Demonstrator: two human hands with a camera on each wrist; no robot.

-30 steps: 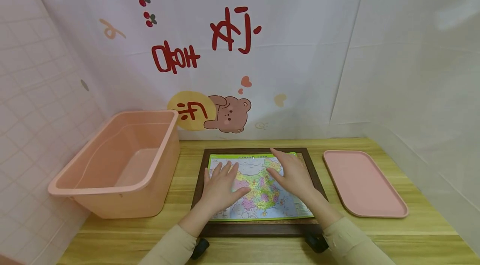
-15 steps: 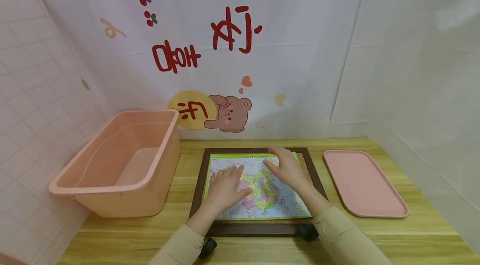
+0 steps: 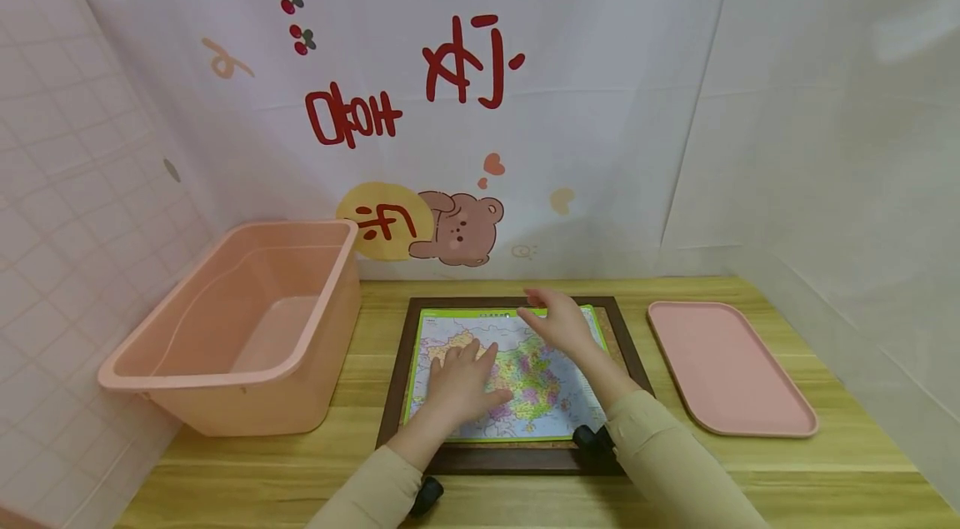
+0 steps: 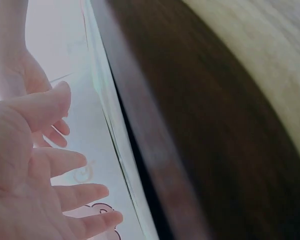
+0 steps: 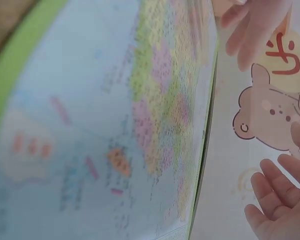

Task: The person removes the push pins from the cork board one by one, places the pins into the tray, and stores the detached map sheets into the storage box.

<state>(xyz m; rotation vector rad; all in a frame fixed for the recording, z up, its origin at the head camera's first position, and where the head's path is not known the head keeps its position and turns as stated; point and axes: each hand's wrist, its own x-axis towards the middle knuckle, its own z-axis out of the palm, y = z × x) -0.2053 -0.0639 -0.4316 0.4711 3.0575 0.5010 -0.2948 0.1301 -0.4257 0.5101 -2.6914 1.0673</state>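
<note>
We see a green-bordered map of China (image 3: 536, 396) lying in a dark brown wooden frame (image 3: 517, 460) on the table (image 3: 847, 462), with a strip of cork backing (image 3: 617, 339) showing along its right side. Our left hand (image 3: 461, 387) hovers over the left part of the map, its fingers spread and relaxed, grasping nothing; the left wrist view shows them apart from the sheet. Our right hand (image 3: 558, 325) hangs above the upper edge, thumb held away from the loosely extended fingers, likewise released, and the right wrist view shows it clear of the printed surface. We have beige sleeves (image 3: 667, 446) at both arms, and a black device (image 3: 594, 439) sits below the right wrist.

To the left of the frame we see a deep pink plastic basin (image 3: 300, 396), and to the right, near the frame but apart from it, a shallow pink tray (image 3: 731, 366) with rounded corners. Behind the table hangs a white cloth (image 3: 600, 54) printed with red characters, cherries and a brown bear (image 3: 465, 233) beside a yellow disc.
</note>
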